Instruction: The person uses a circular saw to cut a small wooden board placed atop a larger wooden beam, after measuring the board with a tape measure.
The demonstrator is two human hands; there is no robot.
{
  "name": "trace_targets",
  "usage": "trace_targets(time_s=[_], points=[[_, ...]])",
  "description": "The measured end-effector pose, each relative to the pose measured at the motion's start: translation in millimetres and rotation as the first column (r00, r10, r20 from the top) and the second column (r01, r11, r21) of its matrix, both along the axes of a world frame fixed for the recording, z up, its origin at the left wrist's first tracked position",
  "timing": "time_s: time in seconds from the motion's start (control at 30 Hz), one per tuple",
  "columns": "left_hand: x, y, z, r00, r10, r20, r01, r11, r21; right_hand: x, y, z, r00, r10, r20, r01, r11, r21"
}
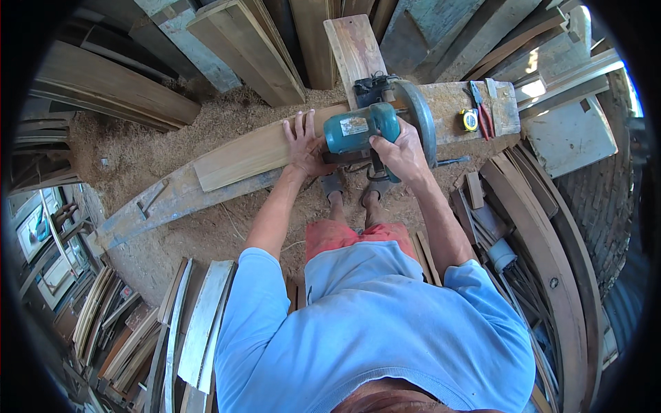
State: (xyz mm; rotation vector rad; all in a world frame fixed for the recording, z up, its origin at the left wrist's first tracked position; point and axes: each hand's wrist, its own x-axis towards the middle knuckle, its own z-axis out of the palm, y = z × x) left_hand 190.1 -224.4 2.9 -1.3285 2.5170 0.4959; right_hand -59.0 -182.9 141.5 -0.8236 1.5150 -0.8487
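A teal circular saw (352, 131) with a round grey blade guard (417, 113) sits over the right end of a light wooden board (244, 153). My right hand (405, 153) is wrapped round the saw's rear handle. Flat on the board, just left of the motor housing, lies my left hand (306, 146), its fingers spread. Under the board runs a long, worn bench plank (134, 217). Another plank piece (350, 47) extends away from me behind the saw. The blade itself and its contact with the wood are hidden by the saw body.
On the bench's right end lie a yellow tape measure (470, 120) and red-handled pliers (484, 115). Leaning boards (251, 51) line the far side. Stacked timber (540, 227) stands at the right, more planks (206, 327) at the near left. Sawdust (165, 131) covers the ground.
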Motion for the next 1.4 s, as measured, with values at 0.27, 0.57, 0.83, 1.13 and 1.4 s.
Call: trace_targets(time_s=[0.27,0.57,0.83,1.13,1.4], points=[[3.9,1.0,-6.0,1.0,-0.016,-0.005,0.016,0.999,-0.03,-0.5,-8.2,-0.5,0.999,-0.017,0.037,0.016,1.0,0.015],[2.2,0.7,0.1,1.0,-0.015,0.014,0.015,1.0,-0.01,-4.1,-19.2,-4.9,0.998,0.008,0.058,-0.009,1.0,0.011],[6.6,2.0,-5.2,1.0,-0.014,-0.016,0.013,0.999,-0.041,-3.0,-28.4,-13.4,0.999,0.007,0.04,-0.006,1.0,-0.03],[3.2,2.4,-5.7,1.0,-0.015,-0.013,0.014,1.0,-0.02,-7.3,-48.7,-10.7,1.0,0.017,0.008,-0.017,0.998,-0.055],[11.7,5.5,-30.9,0.977,-0.06,-0.206,0.03,0.988,-0.15,-18.7,-91.7,-24.5,0.957,0.042,-0.288,-0.09,0.984,-0.155]])
